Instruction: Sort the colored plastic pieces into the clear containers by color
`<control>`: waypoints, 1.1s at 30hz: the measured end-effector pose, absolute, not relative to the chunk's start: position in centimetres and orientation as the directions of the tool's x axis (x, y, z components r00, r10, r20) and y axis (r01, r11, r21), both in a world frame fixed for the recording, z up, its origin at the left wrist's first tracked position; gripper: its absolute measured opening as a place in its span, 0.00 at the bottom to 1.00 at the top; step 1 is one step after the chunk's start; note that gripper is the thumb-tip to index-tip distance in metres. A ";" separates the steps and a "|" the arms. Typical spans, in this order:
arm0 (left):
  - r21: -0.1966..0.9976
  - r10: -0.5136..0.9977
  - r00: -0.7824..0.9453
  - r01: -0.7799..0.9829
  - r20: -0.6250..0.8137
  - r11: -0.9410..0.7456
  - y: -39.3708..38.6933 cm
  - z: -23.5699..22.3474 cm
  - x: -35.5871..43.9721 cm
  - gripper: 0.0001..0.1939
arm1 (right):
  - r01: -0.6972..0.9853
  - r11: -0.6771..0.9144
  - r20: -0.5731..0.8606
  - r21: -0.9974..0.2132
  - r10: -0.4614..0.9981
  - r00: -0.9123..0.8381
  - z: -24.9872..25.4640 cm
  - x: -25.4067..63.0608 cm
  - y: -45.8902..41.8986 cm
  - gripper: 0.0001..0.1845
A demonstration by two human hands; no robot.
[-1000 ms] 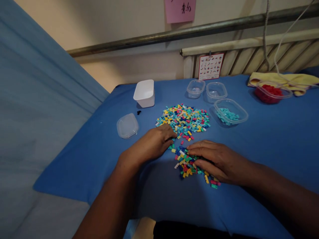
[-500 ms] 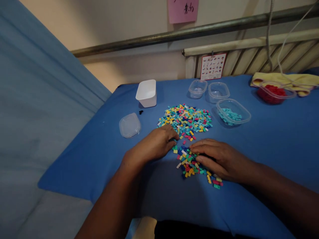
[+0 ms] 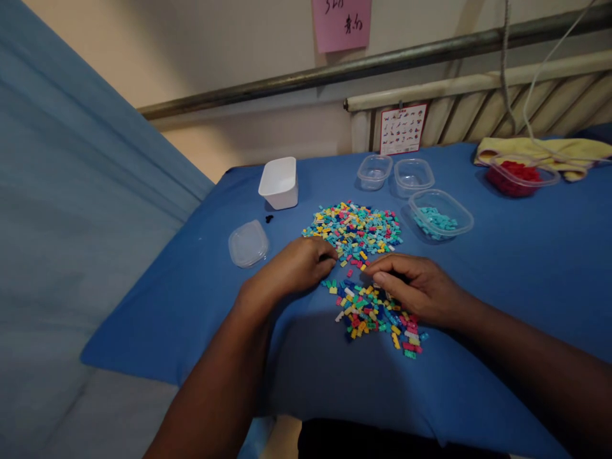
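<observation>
Small toy bricks of many colours lie in a large pile [image 3: 354, 226] and a nearer, smaller pile [image 3: 370, 312]. My left hand [image 3: 308, 262] is at the near left edge of the large pile, fingers curled and pressed together. Whatever they hold, if anything, is hidden. Above the right part of the smaller pile is my right hand [image 3: 418, 287], its thumb and fingertips drawn together in a pinch. I cannot make out what is between them. A few pink and yellow bricks [image 3: 358, 261] lie between the piles.
Behind the piles stand a white tub [image 3: 280, 185], two clear containers [image 3: 374, 173], one with turquoise bricks [image 3: 437, 223] and one with red pieces [image 3: 519, 178] by a yellow cloth [image 3: 545, 150]. A clear lid [image 3: 248, 243] and small black pieces [image 3: 269, 218] lie left on the blue cover [image 3: 191, 306].
My right hand has lifted from the smaller pile and its fingers have drawn together, uncovering bricks. My left hand has moved slightly up toward the large pile. The view has shifted a little.
</observation>
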State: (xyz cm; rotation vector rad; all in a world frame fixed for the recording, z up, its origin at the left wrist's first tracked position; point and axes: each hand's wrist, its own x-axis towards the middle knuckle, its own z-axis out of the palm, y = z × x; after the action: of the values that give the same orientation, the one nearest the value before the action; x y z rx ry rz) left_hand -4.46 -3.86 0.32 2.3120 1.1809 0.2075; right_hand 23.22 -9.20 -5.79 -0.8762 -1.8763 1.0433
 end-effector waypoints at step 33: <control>0.301 0.851 0.505 0.842 -0.144 -0.449 -0.8 6.7 0.2 0.08 | 0.136 0.194 0.127 -0.971 0.911 -0.392 -6.5 23.1 -8.5 0.15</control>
State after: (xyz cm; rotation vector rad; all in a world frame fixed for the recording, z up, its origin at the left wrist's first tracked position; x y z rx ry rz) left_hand 0.18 -0.81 6.66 2.4198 1.4136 0.0391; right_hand 23.10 -8.47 -6.54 -0.9964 -1.7003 1.2703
